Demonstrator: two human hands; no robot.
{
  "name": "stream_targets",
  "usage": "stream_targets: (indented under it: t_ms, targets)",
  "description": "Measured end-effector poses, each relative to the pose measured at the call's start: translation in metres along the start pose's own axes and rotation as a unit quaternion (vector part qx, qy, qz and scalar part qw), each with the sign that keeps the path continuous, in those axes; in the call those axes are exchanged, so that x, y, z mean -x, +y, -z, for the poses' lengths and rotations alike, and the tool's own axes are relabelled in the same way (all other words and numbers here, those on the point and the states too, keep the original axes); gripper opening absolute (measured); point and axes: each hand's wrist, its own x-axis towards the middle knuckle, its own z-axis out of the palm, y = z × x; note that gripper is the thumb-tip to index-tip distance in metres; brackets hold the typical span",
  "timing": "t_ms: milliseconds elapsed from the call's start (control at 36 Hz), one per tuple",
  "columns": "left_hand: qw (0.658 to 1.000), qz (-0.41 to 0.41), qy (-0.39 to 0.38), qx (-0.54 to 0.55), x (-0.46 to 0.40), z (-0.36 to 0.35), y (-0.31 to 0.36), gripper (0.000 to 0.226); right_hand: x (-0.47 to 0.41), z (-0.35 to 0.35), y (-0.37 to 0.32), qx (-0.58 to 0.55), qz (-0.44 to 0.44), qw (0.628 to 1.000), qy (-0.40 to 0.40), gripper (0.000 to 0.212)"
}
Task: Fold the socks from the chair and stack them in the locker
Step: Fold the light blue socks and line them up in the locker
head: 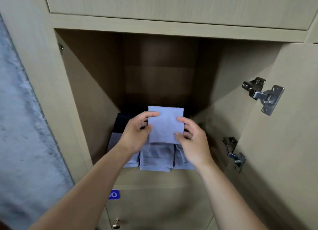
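a folded sock held over the stack in the locker

the big tan locker (pixel 82 95) is open, and its door (pixel 284 143) swings out to the right with two metal hinges (pixel 265 95) on it. a blue-grey wall (pixel 20 126) shows at the left. inside, at the front of the shelf, lie piles of folded light blue socks (pixel 154 159) side by side, with something dark (pixel 123 122) behind them at the left, maybe dark socks, it is too dim to tell. both hands hold one folded blue sock (pixel 166 125) just above the piles. the left hand (pixel 136 131) pinches its left edge with thumb and fingers. the right hand (pixel 192 137) pinches its right edge the same way. below sit a small blue sticker (pixel 114 194) and a gold knob (pixel 116 224).
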Motion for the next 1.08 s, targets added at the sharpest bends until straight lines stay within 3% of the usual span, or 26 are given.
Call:
stream_targets:
  t_ms: [194,278,472,583,667,833,917,1083]
  targets:
    - [0.997,0.075,-0.004,-0.001,0.017,-0.002,-0.038,0.039,-0.001,-0.011,0.028,0.124,-0.049,0.99,-0.054,0.039]
    - [0.994,0.096,-0.015,-0.051,0.028,-0.002,-0.052,0.039,0.003,-0.015,0.037,0.193,-0.052,0.977,-0.071,0.04]
    - [0.988,0.079,-0.025,-0.127,0.04,0.0,-0.065,0.044,0.01,-0.018,0.035,0.325,-0.04,0.938,-0.109,0.041]
    - [0.979,0.055,-0.023,-0.195,0.045,0.0,-0.07,0.046,0.011,-0.021,0.039,0.39,0.02,0.918,-0.066,0.035]
    - [0.953,0.039,-0.022,-0.298,0.046,-0.005,-0.067,0.047,0.014,-0.025,0.039,0.447,0.078,0.891,-0.029,0.039]
    - [0.9,0.03,-0.045,-0.432,0.051,-0.023,-0.08,0.073,0.021,-0.037,0.052,0.502,-0.006,0.856,-0.124,0.08]
    - [0.887,0.065,-0.052,-0.455,0.054,-0.029,-0.086,0.076,0.02,-0.041,0.059,0.506,-0.039,0.851,-0.133,0.062]
    - [0.871,0.078,-0.059,-0.481,0.058,-0.035,-0.087,0.082,0.021,-0.044,0.065,0.51,-0.058,0.846,-0.147,0.058]
